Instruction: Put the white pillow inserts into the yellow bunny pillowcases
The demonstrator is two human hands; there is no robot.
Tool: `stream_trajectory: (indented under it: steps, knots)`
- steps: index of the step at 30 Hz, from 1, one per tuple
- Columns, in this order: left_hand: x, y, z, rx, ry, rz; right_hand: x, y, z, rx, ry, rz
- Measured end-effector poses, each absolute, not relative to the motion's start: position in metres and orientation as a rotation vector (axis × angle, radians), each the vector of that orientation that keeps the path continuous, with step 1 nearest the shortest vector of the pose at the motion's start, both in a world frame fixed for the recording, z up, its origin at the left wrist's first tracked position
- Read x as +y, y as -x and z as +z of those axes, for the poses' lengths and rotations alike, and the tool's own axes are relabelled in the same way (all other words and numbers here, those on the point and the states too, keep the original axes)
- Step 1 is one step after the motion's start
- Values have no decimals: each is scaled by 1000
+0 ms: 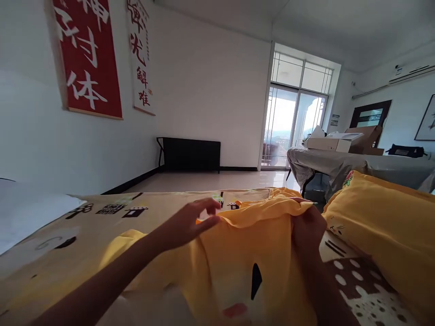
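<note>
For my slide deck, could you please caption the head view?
Left hand touches, right hand grips the yellow cover on the bed, pillow beside.

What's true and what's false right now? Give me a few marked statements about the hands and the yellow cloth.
1. The right hand grips the edge of the yellow cloth. True.
2. The left hand is balled into a fist. False: its fingers are loosely open at the cloth's edge.
3. A yellow pillow lies to the right of the hands. True.
4. The wall banner is blue. False: it is red with white characters.
</note>
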State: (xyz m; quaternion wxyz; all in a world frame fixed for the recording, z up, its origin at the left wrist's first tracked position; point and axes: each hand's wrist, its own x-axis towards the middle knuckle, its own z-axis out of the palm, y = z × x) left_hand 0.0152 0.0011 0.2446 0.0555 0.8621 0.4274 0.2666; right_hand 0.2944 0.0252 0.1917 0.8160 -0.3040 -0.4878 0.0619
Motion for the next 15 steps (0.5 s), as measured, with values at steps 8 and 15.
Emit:
stream_trajectory:
  steps: [8,15]
  knots:
    - [43,41,210,1265,-2357,773,-50,-280,250,-949,312,-536]
    - [17,72,203,1350,-2050,753,-50,-284,282,-815,487,-527]
